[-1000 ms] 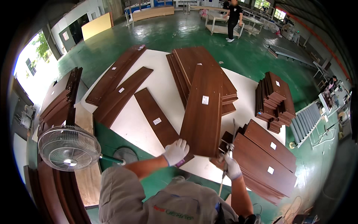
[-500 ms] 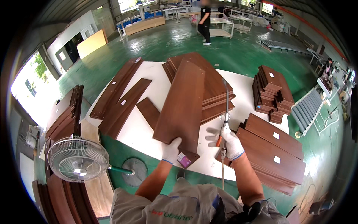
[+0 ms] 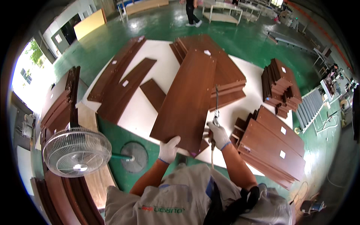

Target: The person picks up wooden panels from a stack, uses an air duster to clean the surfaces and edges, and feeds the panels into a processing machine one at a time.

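Observation:
My gloved left hand (image 3: 168,149) grips the near left corner of a long dark brown wooden panel (image 3: 184,101), thumb on top. The panel slants away from me, its far end over a stack of similar panels (image 3: 229,71). In my gloved right hand (image 3: 219,136) is an air blow gun (image 3: 216,119) with a long thin nozzle pointing away and a hose (image 3: 212,159) hanging below. It is held just right of the panel's near edge. Beneath the panel lies a short brown board (image 3: 152,93), partly hidden.
The white table (image 3: 165,48) also carries narrow panels (image 3: 125,84) at left, small stacked boards (image 3: 282,80) at far right and larger panels (image 3: 272,146) at near right. A standing fan (image 3: 77,152) is at my left. Beyond the table, a person (image 3: 191,13) stands on the green floor.
The held panel's near end has been lifted and shifted slightly, covering more of the board with the purple label. My right hand and the blow gun moved left, closer to the panel. The view tilted down.

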A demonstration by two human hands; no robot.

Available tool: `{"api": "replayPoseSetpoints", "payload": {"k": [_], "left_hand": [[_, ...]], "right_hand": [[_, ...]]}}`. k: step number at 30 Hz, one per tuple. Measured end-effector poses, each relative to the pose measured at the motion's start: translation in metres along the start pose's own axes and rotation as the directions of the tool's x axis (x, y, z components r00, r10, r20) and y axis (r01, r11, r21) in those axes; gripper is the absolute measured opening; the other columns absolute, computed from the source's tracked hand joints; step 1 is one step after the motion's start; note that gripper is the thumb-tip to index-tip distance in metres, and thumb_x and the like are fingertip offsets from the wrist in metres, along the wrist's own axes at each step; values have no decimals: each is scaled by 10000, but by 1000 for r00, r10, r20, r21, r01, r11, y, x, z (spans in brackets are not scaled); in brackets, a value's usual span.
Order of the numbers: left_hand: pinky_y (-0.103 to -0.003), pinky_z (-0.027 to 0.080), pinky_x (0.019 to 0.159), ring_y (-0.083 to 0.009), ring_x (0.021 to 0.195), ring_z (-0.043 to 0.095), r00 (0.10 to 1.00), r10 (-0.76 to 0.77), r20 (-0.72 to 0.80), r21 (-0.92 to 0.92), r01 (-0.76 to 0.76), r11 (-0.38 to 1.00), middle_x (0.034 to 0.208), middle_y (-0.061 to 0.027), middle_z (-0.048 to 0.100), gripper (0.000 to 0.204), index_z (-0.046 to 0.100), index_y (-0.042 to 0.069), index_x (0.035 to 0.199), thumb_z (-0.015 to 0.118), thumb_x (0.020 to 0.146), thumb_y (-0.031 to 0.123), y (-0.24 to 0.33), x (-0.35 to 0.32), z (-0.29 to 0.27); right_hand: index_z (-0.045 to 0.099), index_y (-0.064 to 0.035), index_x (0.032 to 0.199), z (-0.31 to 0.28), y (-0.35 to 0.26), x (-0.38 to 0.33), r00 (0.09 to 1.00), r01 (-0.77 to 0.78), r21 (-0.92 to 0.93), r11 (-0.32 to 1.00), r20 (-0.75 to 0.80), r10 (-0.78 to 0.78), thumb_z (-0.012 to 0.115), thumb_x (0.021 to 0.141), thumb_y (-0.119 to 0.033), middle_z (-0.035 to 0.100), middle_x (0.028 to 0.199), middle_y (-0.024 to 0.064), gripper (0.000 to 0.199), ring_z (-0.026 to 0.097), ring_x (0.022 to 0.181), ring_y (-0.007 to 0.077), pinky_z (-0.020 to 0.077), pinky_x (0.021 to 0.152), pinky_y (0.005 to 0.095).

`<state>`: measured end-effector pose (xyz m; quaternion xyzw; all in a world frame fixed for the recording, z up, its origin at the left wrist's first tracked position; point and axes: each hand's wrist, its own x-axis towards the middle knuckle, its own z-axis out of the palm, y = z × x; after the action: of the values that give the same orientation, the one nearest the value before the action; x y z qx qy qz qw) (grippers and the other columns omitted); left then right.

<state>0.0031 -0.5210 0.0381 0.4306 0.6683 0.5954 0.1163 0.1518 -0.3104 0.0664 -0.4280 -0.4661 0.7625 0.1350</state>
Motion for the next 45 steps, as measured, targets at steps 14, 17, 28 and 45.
{"api": "replayPoseSetpoints", "payload": {"k": [14,17,28,45], "left_hand": [[-429,533,1005,-305,1222,614,584,-369,723,-495,811,313,1361,-161,599,468,473,25,1440,574,994,126,-7,-40,48],[-417,484,1040,-292,1250,585,626,-414,661,-724,676,-134,1357,-150,602,503,506,-19,1401,592,980,241,-16,-3,74],[-411,546,966,-312,1133,647,795,-460,395,-827,526,198,1300,-191,623,568,455,-53,1427,581,885,61,4,-27,68],[-424,529,987,-317,1134,640,813,-354,462,-576,578,578,1284,-171,619,609,491,-46,1401,569,810,76,24,112,28]], "right_hand": [[693,-20,974,-91,24,-75,990,120,236,964,-94,-101,696,829,-131,664,762,66,183,643,648,182,519,598,304],[645,80,1186,-142,22,-104,992,57,357,932,82,-92,631,844,-99,727,1019,161,386,717,895,253,581,842,332],[632,73,1275,-141,57,-113,981,106,49,993,160,-113,706,786,18,715,1075,91,498,675,951,174,550,864,312],[674,13,1134,-99,10,-99,981,189,-195,963,81,-176,832,752,-180,571,799,-25,456,562,758,94,475,664,276]]}}
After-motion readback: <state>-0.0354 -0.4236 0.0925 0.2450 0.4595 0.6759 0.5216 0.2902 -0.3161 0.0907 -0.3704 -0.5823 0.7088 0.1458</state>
